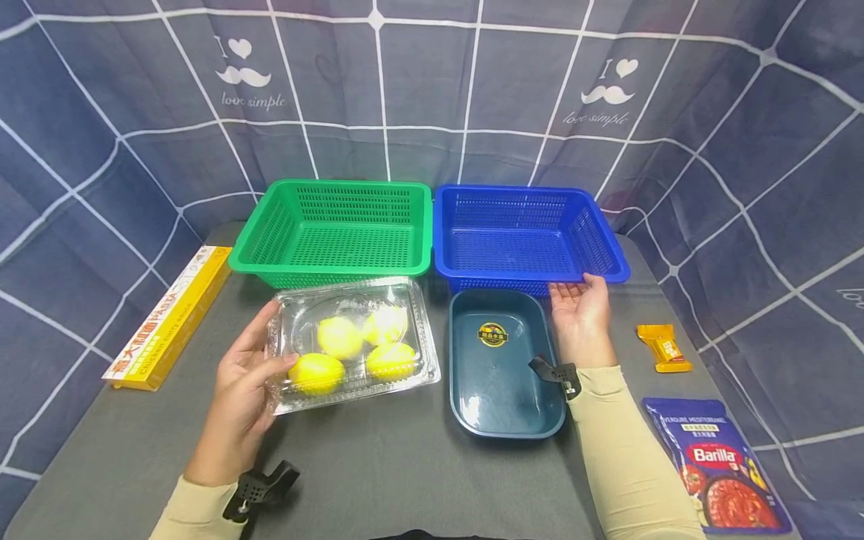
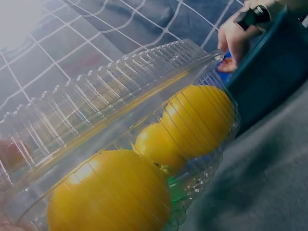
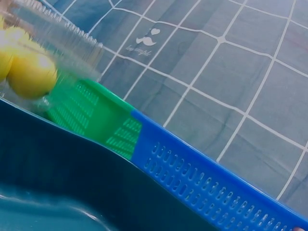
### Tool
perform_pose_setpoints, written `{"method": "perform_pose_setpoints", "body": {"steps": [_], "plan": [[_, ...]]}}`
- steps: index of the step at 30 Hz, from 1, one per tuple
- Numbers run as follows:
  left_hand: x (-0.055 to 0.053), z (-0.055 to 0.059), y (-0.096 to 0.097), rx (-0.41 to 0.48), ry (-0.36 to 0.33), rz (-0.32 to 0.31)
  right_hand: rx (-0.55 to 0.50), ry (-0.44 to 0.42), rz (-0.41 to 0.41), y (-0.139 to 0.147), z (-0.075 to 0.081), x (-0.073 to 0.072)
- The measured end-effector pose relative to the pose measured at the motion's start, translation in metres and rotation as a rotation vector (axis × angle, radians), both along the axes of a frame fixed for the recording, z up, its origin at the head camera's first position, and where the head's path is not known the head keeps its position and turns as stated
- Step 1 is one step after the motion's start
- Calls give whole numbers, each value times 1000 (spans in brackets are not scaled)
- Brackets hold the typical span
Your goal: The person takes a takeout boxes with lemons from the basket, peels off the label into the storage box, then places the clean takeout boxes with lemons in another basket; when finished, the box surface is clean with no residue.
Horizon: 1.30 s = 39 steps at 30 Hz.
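Observation:
My left hand (image 1: 246, 382) grips the left side of a clear plastic clamshell box (image 1: 354, 296), thumb on top. Several yellow lemons (image 1: 340, 337) lie inside the box, which is tilted slightly and held in front of the green basket (image 1: 331, 271). In the left wrist view the lemons (image 2: 197, 120) show through its ribbed wall. My right hand (image 1: 583, 319) is palm up at the front rim of the blue basket (image 1: 513, 279), with the thumb at the rim and fingers beneath it. Only a fingertip shows at the corner of the right wrist view.
A dark teal basin (image 1: 502, 390) with a gold sticker stands between my forearms. On the left lies a long yellow pasta box (image 1: 172, 319). To the right are a small orange packet (image 1: 664, 347) and a purple Barilla pouch (image 1: 718, 465). Grid-patterned cloth (image 1: 432, 90) rises behind the baskets.

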State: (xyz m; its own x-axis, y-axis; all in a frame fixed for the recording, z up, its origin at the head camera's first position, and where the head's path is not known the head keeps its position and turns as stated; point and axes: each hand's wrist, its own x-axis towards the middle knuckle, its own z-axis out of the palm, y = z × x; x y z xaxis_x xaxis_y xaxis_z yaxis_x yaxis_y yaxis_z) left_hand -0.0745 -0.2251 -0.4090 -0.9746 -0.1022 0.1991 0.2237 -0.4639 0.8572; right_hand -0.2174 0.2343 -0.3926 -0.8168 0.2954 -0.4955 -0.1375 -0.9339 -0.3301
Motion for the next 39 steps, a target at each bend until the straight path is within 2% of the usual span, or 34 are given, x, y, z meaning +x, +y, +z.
{"method": "perform_pose_setpoints", "body": {"steps": [9,14,17,25,34,39], "plan": [[1,27,3,18,1,23,-9,-13,-3,4,1,0],[-5,38,3,-18,8,33,2,-14,-1,4,-1,1],[-14,46,2,-25,28,52,3,-9,-4,3,-2,1],[-33,70,7,-32,71,26,33,-4,-15,-1,-3,0],[-72,95,38,-39,74,-35,-13,-4,-13,3,-1,-3],[-89,106,51,-33,66,-62,-23,-6,-14,4,-3,-3]]}}
